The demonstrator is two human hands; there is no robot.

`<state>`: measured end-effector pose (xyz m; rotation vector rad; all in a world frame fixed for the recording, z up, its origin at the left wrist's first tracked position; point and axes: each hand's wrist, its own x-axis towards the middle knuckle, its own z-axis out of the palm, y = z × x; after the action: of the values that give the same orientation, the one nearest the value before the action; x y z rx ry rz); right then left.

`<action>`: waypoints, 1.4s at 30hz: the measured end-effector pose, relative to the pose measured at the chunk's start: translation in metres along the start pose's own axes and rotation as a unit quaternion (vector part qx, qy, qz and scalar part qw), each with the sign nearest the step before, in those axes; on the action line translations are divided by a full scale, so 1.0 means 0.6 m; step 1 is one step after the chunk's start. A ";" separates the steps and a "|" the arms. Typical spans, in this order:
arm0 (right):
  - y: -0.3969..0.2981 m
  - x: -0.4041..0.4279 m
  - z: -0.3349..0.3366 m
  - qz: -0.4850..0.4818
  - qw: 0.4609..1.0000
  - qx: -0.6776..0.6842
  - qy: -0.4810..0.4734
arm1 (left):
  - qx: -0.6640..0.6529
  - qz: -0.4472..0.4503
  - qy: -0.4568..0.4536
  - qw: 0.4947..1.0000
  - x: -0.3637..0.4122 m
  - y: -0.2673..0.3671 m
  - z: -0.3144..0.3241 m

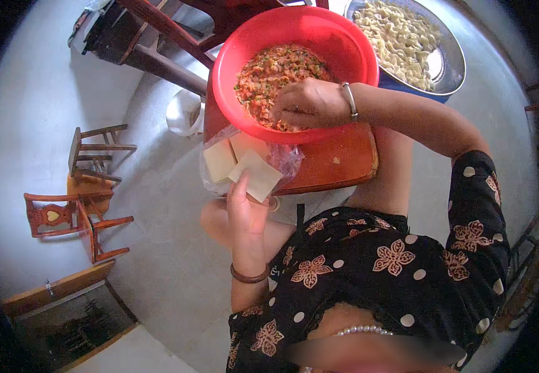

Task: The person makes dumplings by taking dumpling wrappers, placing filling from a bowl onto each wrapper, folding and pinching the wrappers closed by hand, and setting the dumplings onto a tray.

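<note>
My left hand (247,210) holds a square dough wrapper (256,176) flat, thumb on top. Beneath and beyond it, stacks of similar wrappers (219,162) lie in a clear plastic bag (292,161) on a reddish-brown wooden chair seat (339,158). A red plastic basin (232,65) rests on the same seat and holds a chopped filling (278,65) with orange and green bits. My right hand (309,105) is down inside this basin, its fingers bent at the filling. Its fingertips are hidden, so what they grip does not show.
Right of the basin, a perforated metal strainer (453,70) holds many folded dumplings (395,42) above a blue support (414,93). A white bucket (183,114) stands on the floor beyond the seat. Wooden chairs (80,214) are at the left, near a wood-framed panel (64,289).
</note>
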<state>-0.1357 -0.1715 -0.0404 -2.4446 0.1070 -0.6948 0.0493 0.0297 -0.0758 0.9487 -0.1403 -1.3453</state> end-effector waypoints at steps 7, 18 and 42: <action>0.000 -0.012 -0.015 0.124 0.984 0.120 -0.039 | 0.010 0.001 -0.051 0.999 0.004 0.007 0.005; -0.002 -0.029 -0.059 0.300 0.837 0.402 0.220 | -0.025 0.007 -0.093 0.995 0.015 0.038 0.052; -0.136 -0.052 -0.053 -0.045 0.993 -0.011 0.105 | 0.140 0.146 -0.101 0.974 0.035 -0.010 0.109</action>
<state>-0.1847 -0.1135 0.0133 -2.4024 0.0871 -0.9946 0.0121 -0.0203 -0.0467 0.9800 -0.6161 -1.1622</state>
